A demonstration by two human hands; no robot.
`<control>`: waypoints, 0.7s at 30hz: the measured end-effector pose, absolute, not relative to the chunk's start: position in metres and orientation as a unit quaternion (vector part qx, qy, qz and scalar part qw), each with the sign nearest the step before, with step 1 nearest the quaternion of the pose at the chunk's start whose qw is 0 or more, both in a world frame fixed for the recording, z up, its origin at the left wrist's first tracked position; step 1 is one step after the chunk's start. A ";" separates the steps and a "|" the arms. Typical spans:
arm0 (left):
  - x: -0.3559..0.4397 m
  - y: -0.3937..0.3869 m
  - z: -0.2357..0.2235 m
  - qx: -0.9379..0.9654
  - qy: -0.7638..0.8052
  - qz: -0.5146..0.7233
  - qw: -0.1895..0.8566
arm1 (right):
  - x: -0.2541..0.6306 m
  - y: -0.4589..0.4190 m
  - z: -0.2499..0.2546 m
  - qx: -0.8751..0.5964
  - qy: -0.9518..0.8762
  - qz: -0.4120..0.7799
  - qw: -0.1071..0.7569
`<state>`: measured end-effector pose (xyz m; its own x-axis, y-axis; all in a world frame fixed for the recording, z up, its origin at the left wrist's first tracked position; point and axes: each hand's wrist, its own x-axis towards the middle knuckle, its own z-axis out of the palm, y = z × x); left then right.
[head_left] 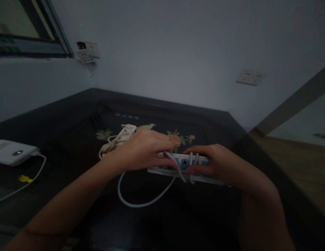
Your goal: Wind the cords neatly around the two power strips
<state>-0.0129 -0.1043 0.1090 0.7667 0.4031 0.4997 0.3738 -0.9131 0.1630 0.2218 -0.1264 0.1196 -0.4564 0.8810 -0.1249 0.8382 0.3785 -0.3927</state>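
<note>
A white power strip with blue sockets (185,164) lies lengthwise between my hands, over the dark table. Its white cord (145,205) loops down in front and wraps around the strip's middle. My left hand (154,150) is closed at the strip's left end, pinching the cord against it. From the right, my right hand (213,160) grips the other end, thumb and fingers around the strip beside the cord turns. Behind my left wrist sits a second white power strip (129,128), bundled with a tangled cream cord (113,143), partly hidden by my arm.
The dark glossy table (73,118) with a printed flower pattern stands against the walls. At left lies a white box-shaped device (14,151) with a thin cable (38,174) and a yellow tag (25,179). Wall sockets (250,77) are at right, others (87,52) near the window.
</note>
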 end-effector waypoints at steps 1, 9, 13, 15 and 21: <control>-0.012 -0.104 0.108 0.940 0.201 0.271 0.054 | 0.219 -0.126 0.118 -0.503 -0.836 0.214 0.044; -0.010 -0.098 0.108 0.923 0.178 0.269 0.211 | 0.205 -0.126 0.112 -0.398 -0.876 0.265 0.062; -0.010 -0.090 0.105 0.896 0.207 0.281 0.276 | 0.206 -0.131 0.118 -0.407 -0.874 0.249 0.096; -0.009 -0.088 0.102 0.878 0.216 0.274 0.329 | 0.205 -0.134 0.121 -0.394 -0.872 0.272 0.102; -0.004 -0.089 0.098 0.794 0.220 0.266 0.501 | 0.194 -0.140 0.121 -0.395 -0.834 0.344 0.174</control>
<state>-0.0044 -0.0887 0.0977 0.7620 0.6154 0.2017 0.0828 -0.4015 0.9121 0.1939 -0.1397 0.1214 -0.6282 0.7778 0.0176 0.5387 0.4512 -0.7115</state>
